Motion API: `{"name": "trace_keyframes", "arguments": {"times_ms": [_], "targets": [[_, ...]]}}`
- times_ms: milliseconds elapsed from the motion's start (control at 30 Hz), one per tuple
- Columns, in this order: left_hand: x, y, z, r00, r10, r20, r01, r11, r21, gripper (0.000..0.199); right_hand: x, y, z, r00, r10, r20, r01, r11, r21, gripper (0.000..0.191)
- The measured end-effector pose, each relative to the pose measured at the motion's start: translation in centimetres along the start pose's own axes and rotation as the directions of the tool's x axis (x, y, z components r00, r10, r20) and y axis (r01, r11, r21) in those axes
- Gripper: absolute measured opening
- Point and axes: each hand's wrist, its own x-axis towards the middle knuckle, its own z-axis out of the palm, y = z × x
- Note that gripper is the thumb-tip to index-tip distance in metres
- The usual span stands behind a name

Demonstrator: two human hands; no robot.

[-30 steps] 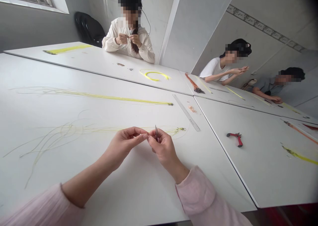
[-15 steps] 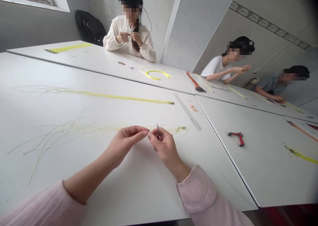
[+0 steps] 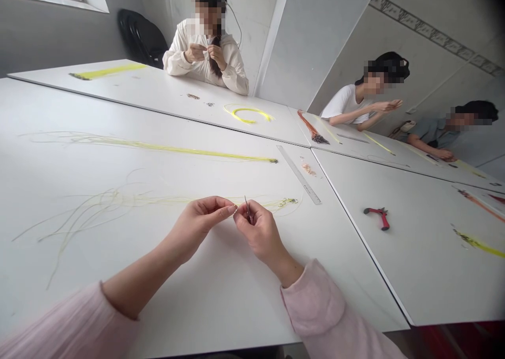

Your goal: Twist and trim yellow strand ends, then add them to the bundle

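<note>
My left hand is closed in a pinch, thumb against forefinger. At its fingertips shows a tiny pale piece, too small to name. My right hand almost meets it; its thumb and forefinger are at the same piece. A slim dark metal tool with a pointed end sticks up from the right fingers; its lower part is hidden in the hand. Behind both hands lies a loose bundle of pale yellow strands, with small dark hook-like ends at the right.
A second yellow bundle lies farther back. To its right are a clear ruler and small orange-pink bits. Red-handled pliers lie on the right table. Across the tables, several people sit at work near a yellow coil and orange strands.
The pointed tool in my right hand has tilted slightly to the left, and its tips look closer together. Both hands stay fingertip to fingertip.
</note>
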Motion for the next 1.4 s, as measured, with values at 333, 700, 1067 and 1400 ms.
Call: {"name": "trace_keyframes", "arguments": {"times_ms": [333,700,1067,1400], "targets": [[0.03,0.09,-0.26,1.000,0.007,0.021,-0.007,1.000,-0.013,0.019,-0.26,0.06,-0.19,0.997,-0.027,0.066,0.025,0.999,0.033,0.018],[0.00,0.27,-0.36,1.000,0.017,0.015,-0.017,0.999,-0.041,0.016,-0.48,-0.09,-0.69,0.980,-0.061,0.190,0.068,0.997,-0.033,0.025],[-0.39,0.52,-0.19,0.999,0.037,-0.024,-0.031,0.978,0.206,0.019,-0.44,0.39,-0.60,0.950,-0.239,0.202,0.286,0.926,-0.247,0.017],[-0.34,0.22,-0.17,0.997,0.070,-0.013,-0.066,0.978,0.196,0.020,-0.55,0.52,-0.35,0.948,-0.250,0.196,0.298,0.911,-0.284,0.016]]}}
